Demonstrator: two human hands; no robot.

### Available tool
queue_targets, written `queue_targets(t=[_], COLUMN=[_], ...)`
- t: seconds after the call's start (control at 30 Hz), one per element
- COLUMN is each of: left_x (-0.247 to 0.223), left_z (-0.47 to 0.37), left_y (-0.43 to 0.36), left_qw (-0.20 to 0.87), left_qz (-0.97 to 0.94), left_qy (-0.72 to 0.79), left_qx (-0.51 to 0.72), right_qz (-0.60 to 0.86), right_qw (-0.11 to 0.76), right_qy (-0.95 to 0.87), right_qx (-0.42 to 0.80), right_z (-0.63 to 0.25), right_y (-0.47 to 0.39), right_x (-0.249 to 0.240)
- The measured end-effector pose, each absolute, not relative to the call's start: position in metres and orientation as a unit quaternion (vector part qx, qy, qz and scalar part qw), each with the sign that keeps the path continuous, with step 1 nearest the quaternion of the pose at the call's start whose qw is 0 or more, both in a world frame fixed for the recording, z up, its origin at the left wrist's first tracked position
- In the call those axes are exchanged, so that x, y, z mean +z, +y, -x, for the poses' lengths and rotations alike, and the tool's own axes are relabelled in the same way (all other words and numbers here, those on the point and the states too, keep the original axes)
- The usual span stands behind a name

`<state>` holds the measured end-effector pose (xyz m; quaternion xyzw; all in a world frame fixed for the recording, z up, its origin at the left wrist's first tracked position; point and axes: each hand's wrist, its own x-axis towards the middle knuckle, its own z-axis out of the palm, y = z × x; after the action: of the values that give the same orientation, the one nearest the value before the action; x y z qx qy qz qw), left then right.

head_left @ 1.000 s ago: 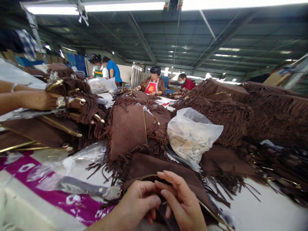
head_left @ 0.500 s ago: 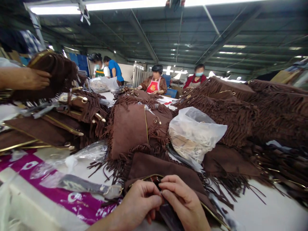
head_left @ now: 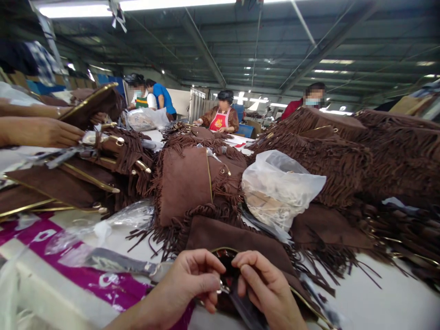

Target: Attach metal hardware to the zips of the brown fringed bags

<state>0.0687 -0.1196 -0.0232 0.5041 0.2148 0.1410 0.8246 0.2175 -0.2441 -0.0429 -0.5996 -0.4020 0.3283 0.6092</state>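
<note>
A dark brown fringed bag (head_left: 240,236) lies in front of me, its gold-zipped opening parted. My left hand (head_left: 195,277) is closed at the opening, thumb and fingers pinching a small shiny metal clasp (head_left: 224,288). Beside it, my right hand (head_left: 266,284) has thumb and index finger pressed together; what they hold is too small to name. Under the hands a dark strip (head_left: 244,305), seemingly wrapped in clear plastic, runs down toward me. Left of my hands lies a plastic-wrapped strap (head_left: 120,261).
Brown fringed bags (head_left: 187,183) are heaped ahead, with a taller pile (head_left: 330,160) at right. A white plastic bag (head_left: 282,188) stands between. At far left a co-worker's hand (head_left: 44,131) reaches over more bags. Purple printed plastic (head_left: 68,256) covers the near left. Several people work beyond.
My hands have moved slightly apart, showing the metal clasp and more of the bag's opening. At left, the co-worker's hand and bag have shifted. The person at back right has moved right.
</note>
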Motion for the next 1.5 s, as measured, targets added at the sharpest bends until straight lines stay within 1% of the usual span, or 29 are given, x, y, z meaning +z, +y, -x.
queue_targets(t=[0.07,0.1,0.23,0.33,0.57,0.7,0.93,1.07,1.2,1.33,1.5], left_x=[-0.021,-0.021,-0.023,-0.026,-0.025,-0.024,-0.037,-0.039,-0.036,-0.036,-0.040], left_z=[-0.068,-0.070,-0.080,-0.086,-0.087,-0.088,-0.090,-0.089,-0.085,-0.080,-0.074], left_y=[-0.120,-0.121,-0.127,-0.132,-0.132,-0.134,-0.138,-0.139,-0.139,-0.137,-0.133], left_qw=[0.833,0.831,0.804,0.792,0.784,0.779,0.758,0.767,0.761,0.696,0.503], left_qz=[-0.484,-0.481,-0.503,-0.519,-0.526,-0.532,-0.547,-0.550,-0.574,-0.645,-0.793], left_qy=[0.219,0.223,0.231,0.229,0.227,0.225,0.225,0.210,0.192,0.194,0.168], left_qx=[0.157,0.171,0.217,0.225,0.239,0.246,0.277,0.254,0.234,0.250,0.301], right_qz=[0.603,0.611,0.650,0.657,0.633,0.633,0.644,0.645,0.645,0.641,0.624], right_qw=[0.597,0.592,0.581,0.580,0.606,0.595,0.519,0.480,0.463,0.445,0.409], right_qy=[-0.384,-0.384,-0.397,-0.396,-0.387,-0.413,-0.547,-0.591,-0.606,-0.623,-0.664], right_qx=[0.363,0.358,0.286,0.274,0.287,0.272,0.127,0.068,0.035,0.047,0.056], right_z=[-0.214,-0.212,-0.202,-0.198,-0.198,-0.199,-0.207,-0.210,-0.211,-0.211,-0.212], right_y=[-0.246,-0.246,-0.246,-0.245,-0.245,-0.246,-0.245,-0.244,-0.244,-0.246,-0.249], right_x=[-0.046,-0.045,-0.038,-0.034,-0.037,-0.042,-0.047,-0.049,-0.053,-0.054,-0.055])
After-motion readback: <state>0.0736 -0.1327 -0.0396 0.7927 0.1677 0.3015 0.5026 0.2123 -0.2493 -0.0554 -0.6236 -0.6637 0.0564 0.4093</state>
